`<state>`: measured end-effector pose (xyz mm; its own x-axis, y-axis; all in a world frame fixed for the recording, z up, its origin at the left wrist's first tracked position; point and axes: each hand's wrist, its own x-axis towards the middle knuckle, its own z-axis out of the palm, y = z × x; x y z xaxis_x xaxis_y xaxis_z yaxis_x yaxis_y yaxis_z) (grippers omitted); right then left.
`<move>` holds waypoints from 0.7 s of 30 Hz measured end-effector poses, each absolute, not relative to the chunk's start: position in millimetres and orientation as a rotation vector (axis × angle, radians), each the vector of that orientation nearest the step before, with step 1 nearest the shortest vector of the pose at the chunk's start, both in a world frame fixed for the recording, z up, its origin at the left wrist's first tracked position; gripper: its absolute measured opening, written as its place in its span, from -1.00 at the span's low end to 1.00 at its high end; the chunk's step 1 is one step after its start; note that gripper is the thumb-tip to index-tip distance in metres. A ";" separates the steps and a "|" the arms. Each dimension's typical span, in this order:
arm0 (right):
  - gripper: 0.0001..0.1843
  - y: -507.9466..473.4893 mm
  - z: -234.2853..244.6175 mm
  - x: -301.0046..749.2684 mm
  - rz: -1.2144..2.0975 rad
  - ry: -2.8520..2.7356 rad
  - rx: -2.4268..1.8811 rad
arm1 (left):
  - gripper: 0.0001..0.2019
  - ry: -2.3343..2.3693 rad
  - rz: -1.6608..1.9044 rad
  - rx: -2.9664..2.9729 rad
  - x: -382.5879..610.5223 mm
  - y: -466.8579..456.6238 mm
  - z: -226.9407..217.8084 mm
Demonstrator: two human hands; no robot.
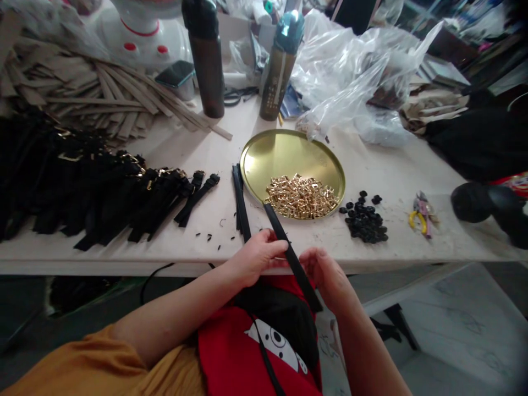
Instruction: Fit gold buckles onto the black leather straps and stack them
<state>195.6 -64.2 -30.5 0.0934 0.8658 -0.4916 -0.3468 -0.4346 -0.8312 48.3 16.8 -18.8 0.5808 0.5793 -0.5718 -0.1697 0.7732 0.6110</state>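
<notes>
A flat black strap (295, 264) runs slantwise over the table's front edge. My left hand (264, 256) pinches it near its middle, thumb on top. Close against the strap's right side is my right hand (325, 275), its fingers curled; whether they touch or grip it is hidden. Just beyond the hands stands a round gold tray (284, 154) with a heap of small gold metal pieces (301, 198). More black straps (239, 201) lie left of the tray. Several small black round parts (365, 223) are piled to its right.
Black straps with gold buckles (157, 192) are heaped at left, with beige strips (99, 93) behind. Two bottles (208, 66) stand at the back beside clear plastic bags (346, 71). Pliers (423, 214) lie at right. A red apron (223, 352) covers my lap.
</notes>
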 end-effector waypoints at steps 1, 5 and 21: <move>-0.58 -71.9 -27.8 195.5 1.565 -0.590 -1.371 | -0.86 0.868 0.512 0.532 48.4 19.7 -18.1; -0.75 -93.6 -23.6 194.9 1.477 -0.567 -1.440 | -0.86 0.915 0.568 0.522 44.6 20.9 -18.1; -0.75 -98.7 -26.4 210.3 1.312 -0.582 -1.327 | -0.79 0.524 0.019 0.606 40.3 -18.8 -1.7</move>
<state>210.3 -98.7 -26.4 0.2591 0.9003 -0.3497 -0.3443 -0.2522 -0.9043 40.3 -18.8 -1.7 0.8700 0.1669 -0.4640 0.1335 0.8261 0.5476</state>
